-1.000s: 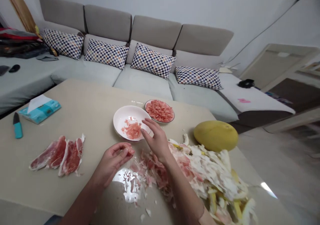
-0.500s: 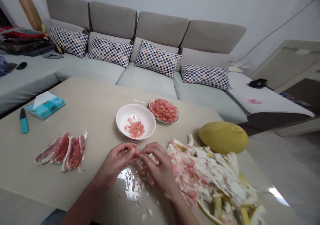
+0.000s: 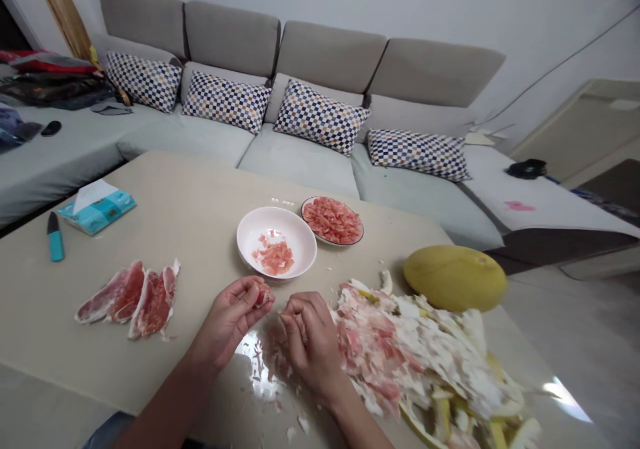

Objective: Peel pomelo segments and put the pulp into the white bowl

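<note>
Knife (image 3: 56, 244) and tissue pack (image 3: 104, 210) laid at far left of table (image 3: 200, 202); large red fruit segments (image 3: 153, 306) set nearer, white skin attached. Small red fruit piece (image 3: 263, 294) pinched between thumb and fingers of left hand (image 3: 225, 322), just in front of white bowl (image 3: 244, 241); loose pulp (image 3: 276, 257) held in bowl. Right hand (image 3: 313, 346) curled beside it, apart from the piece, fingertips drawn together; whether a scrap is pinched cannot be told. Pulp-filled plate (image 3: 333, 221) placed beside bowl. Peel pile (image 3: 425, 349) heaped at right, whole yellow fruit (image 3: 455, 278) seen just behind. Skin seems to be being picked off the piece, judged mid-step; steady left pinch and light fingertip pull called for, as pulp looks easily torn.
</note>
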### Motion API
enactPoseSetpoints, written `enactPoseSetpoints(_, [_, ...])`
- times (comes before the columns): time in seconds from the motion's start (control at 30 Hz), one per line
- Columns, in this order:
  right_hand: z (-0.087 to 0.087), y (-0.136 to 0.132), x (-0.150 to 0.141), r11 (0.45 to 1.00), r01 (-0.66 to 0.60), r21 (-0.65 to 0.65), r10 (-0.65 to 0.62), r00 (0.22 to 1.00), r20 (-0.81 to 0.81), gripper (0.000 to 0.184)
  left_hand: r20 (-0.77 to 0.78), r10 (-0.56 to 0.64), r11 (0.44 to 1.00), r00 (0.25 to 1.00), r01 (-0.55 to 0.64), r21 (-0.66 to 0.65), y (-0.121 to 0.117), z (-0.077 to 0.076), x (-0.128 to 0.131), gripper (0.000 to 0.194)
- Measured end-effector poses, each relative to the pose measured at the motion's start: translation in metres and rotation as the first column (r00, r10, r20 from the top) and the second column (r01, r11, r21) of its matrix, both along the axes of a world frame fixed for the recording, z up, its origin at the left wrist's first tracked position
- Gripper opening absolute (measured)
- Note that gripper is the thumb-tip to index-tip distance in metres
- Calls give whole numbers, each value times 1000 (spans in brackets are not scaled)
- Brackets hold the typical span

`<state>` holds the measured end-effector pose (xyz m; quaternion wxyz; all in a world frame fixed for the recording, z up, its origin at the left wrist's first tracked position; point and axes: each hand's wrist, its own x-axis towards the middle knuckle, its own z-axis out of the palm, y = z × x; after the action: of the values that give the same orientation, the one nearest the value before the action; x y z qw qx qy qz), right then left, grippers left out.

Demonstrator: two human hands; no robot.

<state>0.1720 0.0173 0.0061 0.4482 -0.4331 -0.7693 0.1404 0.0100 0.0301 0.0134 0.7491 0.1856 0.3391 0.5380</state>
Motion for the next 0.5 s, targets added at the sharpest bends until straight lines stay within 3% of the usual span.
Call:
enactPoseSetpoints(0.13, [12,2,9,982,-77,-173,92,992,82,20,-2,2,1000,1000,-2,-18,1,-3,-1,24])
enactPoseSetpoints(0.2, [16,3,15,945,-134,-298,185,971,149,27,-38,-10,1000,999,10,8,-1,-4,0,29])
enactPoseSetpoints(0.27, [17,4,22,904,-162,-395,245,954,170,18,-124,-13,998,992,21,59,-2,-5,1,36])
enactPoseSetpoints(0.33, [15,5,27,893,-96,-439,177,973,149,8,-239,-11,994,971,36,103,-3,-6,3,43])
enactPoseSetpoints(0.43, [14,7,30,868,97,-487,-69,995,75,29,-353,-14,992,936,57,112,-3,-7,5,46])
enactPoseSetpoints(0.5, [14,9,31,855,103,-509,-124,992,-8,24,-386,-17,992,922,64,110,-2,-7,5,39])
